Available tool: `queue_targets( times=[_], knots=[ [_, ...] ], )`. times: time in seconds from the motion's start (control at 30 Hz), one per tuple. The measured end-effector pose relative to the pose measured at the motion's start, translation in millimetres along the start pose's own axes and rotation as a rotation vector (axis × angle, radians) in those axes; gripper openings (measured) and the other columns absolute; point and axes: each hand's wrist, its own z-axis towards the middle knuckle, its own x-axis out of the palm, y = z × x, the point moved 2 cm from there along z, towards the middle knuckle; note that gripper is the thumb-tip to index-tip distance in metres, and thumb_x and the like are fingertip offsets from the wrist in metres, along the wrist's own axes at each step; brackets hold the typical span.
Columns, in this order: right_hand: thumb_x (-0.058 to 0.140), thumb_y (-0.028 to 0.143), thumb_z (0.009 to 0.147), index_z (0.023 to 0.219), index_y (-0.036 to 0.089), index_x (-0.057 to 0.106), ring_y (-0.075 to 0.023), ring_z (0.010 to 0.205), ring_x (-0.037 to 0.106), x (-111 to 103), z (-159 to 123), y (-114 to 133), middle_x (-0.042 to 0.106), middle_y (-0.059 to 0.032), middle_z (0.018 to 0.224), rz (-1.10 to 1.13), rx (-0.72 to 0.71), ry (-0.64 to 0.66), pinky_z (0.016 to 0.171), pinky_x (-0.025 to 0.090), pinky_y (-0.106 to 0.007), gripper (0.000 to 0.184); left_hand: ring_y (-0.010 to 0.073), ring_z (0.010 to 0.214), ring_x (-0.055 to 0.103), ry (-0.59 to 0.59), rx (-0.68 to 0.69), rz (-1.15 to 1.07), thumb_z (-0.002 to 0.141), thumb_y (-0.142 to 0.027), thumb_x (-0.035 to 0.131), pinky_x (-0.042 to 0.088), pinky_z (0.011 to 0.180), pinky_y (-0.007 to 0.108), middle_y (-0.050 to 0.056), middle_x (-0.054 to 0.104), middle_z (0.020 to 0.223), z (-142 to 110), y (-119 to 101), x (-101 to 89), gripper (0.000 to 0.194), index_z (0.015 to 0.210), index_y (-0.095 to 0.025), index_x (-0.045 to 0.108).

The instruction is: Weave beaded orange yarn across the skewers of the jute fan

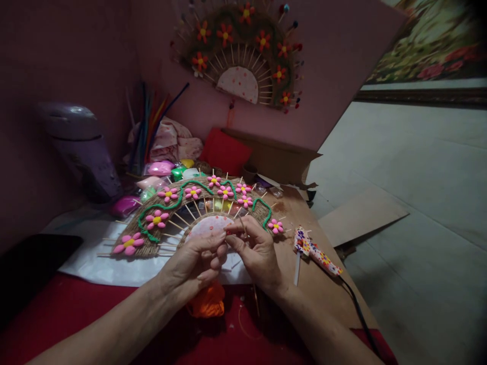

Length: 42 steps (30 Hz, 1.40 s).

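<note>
My left hand [203,253] and my right hand [256,253] meet above the front of a fan-shaped craft piece [131,223]. Both are closed, thumbs and fingertips pinched close together around something too small to name. A tiny orange-red spot shows between the fingertips, and a thin brown strand seems to rise by the right fingers. The fan has a twine-wrapped arc, thin sticks, pink flowers [157,219] with yellow centres and a wavy green strip [178,203]. Its pale half-round middle [205,225] is partly hidden by my hands. Below them lies an orange bundle [209,300].
A flower-patterned glue gun [317,252] with a black cord rests on the board at right. A purple bottle [81,152] stands at left, near pipe cleaners [152,132] and bagged coloured clay [162,168]. A similar fan [238,61] hangs on the wall.
</note>
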Motion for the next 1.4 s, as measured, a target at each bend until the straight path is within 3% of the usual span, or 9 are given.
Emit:
queue_targets(
  times=[0.2,0.5,0.73,1.0,1.2,1.4],
  knots=[
    [0.067,0.01,0.077,0.086,0.021,0.072,-0.012,0.075,0.054,-0.8,-0.2,0.2,0.053,0.0,0.081,0.044,-0.03,-0.032,0.064,0.046,-0.023,0.015,0.005,0.034,0.039,0.041,-0.023,-0.045,0.079,-0.009,0.056,0.029,0.024,0.01,-0.004,0.047,0.048,0.8,1.1,0.2,0.012,0.09,-0.009,0.062],
    [0.068,0.014,0.078,0.087,0.022,0.073,-0.0136,0.078,0.057,-1.5,-1.5,-0.3,0.056,-0.0009,0.082,0.022,-0.032,-0.049,0.068,0.049,-0.027,0.014,0.0053,0.035,0.043,0.049,-0.056,-0.079,0.081,-0.01,0.054,0.029,0.025,0.011,-0.002,0.051,0.05,1.3,2.1,0.9,0.008,0.077,-0.009,0.061],
    [0.067,0.014,0.078,0.087,0.023,0.074,-0.0126,0.075,0.056,-1.6,-1.0,3.4,0.055,-0.0006,0.081,0.015,-0.047,-0.049,0.064,0.049,-0.025,0.013,0.0048,0.033,0.042,0.031,-0.072,-0.077,0.08,-0.011,0.056,0.029,0.025,0.011,-0.003,0.05,0.05,-0.1,2.1,2.8,0.008,0.084,-0.009,0.062],
    [0.067,0.015,0.079,0.086,0.022,0.073,-0.0122,0.072,0.054,-1.1,-1.9,7.2,0.054,-0.0009,0.08,-0.017,-0.085,-0.065,0.063,0.048,-0.023,0.012,0.006,0.037,0.045,0.102,-0.04,-0.113,0.077,-0.01,0.059,0.032,0.027,0.011,-0.002,0.051,0.051,-0.2,2.6,1.3,0.006,0.081,-0.008,0.063],
    [0.064,0.015,0.081,0.089,0.024,0.074,-0.012,0.072,0.054,-1.7,-1.9,8.4,0.052,-0.0007,0.08,-0.044,-0.114,-0.058,0.059,0.047,-0.022,0.015,0.0049,0.035,0.042,0.034,-0.038,-0.058,0.076,-0.012,0.063,0.028,0.026,0.011,-0.004,0.049,0.05,-1.2,2.7,1.4,0.006,0.082,-0.01,0.061],
    [0.063,0.015,0.081,0.097,0.024,0.072,-0.0133,0.076,0.057,-2.1,-4.3,8.7,0.055,-0.002,0.085,-0.03,-0.108,-0.057,0.063,0.048,-0.024,0.02,0.006,0.038,0.043,0.126,-0.017,-0.102,0.075,-0.01,0.06,0.03,0.028,0.012,-0.002,0.048,0.051,-1.0,1.7,1.0,0.001,0.075,-0.01,0.06]
  ],
)
